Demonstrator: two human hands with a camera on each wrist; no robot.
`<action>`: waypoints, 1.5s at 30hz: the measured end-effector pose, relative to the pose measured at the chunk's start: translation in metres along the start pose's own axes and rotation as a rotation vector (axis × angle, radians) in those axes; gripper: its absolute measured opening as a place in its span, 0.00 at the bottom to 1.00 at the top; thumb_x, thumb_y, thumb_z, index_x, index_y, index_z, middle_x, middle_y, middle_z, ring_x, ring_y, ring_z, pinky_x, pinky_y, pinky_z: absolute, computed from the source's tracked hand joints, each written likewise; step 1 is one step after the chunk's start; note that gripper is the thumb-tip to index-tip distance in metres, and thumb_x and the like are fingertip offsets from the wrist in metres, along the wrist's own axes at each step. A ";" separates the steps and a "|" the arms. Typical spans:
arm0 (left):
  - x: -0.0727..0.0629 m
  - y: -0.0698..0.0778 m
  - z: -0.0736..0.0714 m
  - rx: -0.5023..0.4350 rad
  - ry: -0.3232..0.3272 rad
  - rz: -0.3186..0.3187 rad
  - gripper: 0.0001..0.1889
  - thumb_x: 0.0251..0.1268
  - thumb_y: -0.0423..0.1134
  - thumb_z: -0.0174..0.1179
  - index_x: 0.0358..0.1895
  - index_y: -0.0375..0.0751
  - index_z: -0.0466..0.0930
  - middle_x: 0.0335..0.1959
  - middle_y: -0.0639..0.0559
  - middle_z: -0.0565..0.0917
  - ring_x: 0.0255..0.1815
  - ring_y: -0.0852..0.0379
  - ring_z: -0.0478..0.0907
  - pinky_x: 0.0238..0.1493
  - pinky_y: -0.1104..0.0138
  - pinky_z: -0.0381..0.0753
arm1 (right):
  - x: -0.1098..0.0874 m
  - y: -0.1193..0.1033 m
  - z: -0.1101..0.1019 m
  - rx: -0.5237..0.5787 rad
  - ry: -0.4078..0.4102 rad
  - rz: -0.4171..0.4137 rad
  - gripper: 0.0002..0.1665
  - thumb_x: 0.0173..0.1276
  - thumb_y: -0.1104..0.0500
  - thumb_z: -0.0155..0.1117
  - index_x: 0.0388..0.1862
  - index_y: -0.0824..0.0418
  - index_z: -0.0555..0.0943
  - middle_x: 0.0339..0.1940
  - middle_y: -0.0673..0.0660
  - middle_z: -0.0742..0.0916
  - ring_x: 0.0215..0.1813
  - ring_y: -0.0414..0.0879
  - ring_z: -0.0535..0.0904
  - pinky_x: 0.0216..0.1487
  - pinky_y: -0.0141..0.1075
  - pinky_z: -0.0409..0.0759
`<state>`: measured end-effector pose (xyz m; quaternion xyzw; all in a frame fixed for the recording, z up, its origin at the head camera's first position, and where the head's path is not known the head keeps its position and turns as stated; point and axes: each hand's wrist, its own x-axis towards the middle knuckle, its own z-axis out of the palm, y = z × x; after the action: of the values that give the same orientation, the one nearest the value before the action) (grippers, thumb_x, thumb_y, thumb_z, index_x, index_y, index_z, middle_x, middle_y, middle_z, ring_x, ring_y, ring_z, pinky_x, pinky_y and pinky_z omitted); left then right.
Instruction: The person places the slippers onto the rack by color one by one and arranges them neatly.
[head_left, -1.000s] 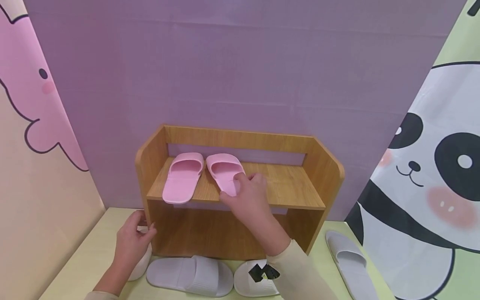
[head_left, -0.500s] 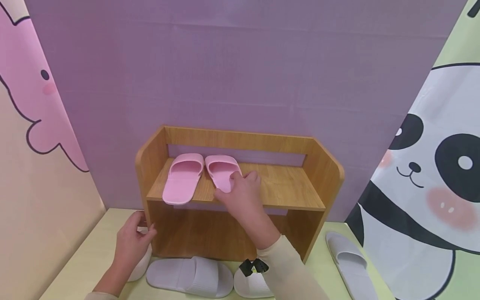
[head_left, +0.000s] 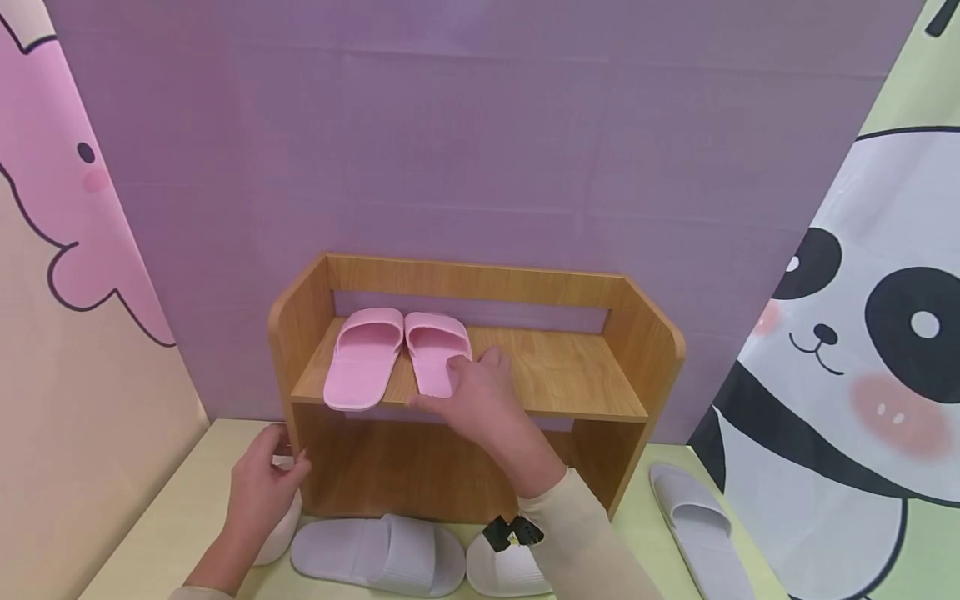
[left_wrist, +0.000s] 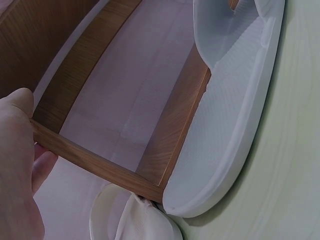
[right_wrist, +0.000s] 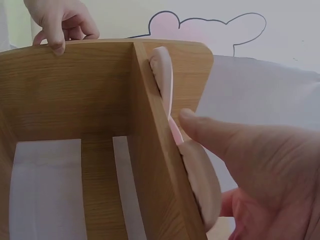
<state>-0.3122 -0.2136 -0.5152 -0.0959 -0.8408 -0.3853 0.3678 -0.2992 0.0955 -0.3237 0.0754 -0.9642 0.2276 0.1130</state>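
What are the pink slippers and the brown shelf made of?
The pink slippers look like plastic or rubbery foam: matte, smooth, no visible stitching. The brown shelf seems to be wood or wood-look board, smooth, slightly shiny, with grain lines.

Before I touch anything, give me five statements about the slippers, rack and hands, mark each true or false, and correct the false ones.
1. The left hand grips the left side of the rack. True.
2. The left pink slipper and right pink slipper both lie on the upper shelf. True.
3. The right hand holds the left pink slipper. False: it holds the right pink slipper.
4. Both grey slippers lie in front of the rack. False: the front grey slipper does, but the far-right grey slipper lies to the rack's right.
5. The right sleeve partly hides a white slipper. True.
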 end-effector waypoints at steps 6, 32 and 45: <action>0.000 -0.001 0.000 0.004 0.004 0.006 0.18 0.60 0.23 0.72 0.52 0.37 0.81 0.40 0.47 0.87 0.40 0.44 0.90 0.31 0.67 0.88 | -0.005 0.000 -0.002 -0.014 -0.034 -0.053 0.55 0.54 0.25 0.84 0.71 0.57 0.84 0.48 0.57 0.76 0.58 0.53 0.67 0.46 0.42 0.74; -0.002 0.001 0.001 -0.001 0.014 0.020 0.17 0.59 0.23 0.72 0.50 0.37 0.80 0.38 0.46 0.86 0.39 0.43 0.89 0.30 0.66 0.89 | -0.009 -0.001 0.003 -0.043 0.032 -0.103 0.50 0.54 0.21 0.81 0.57 0.59 0.85 0.42 0.56 0.75 0.52 0.52 0.68 0.46 0.42 0.72; -0.001 0.003 -0.001 0.008 -0.007 0.005 0.19 0.60 0.23 0.72 0.53 0.36 0.80 0.40 0.45 0.86 0.41 0.44 0.90 0.32 0.65 0.89 | -0.019 0.009 0.002 0.166 0.082 -0.057 0.53 0.55 0.28 0.86 0.70 0.58 0.83 0.55 0.55 0.75 0.57 0.50 0.71 0.46 0.41 0.80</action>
<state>-0.3100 -0.2122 -0.5137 -0.0977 -0.8435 -0.3806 0.3663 -0.2828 0.1042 -0.3338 0.1023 -0.9341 0.3062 0.1523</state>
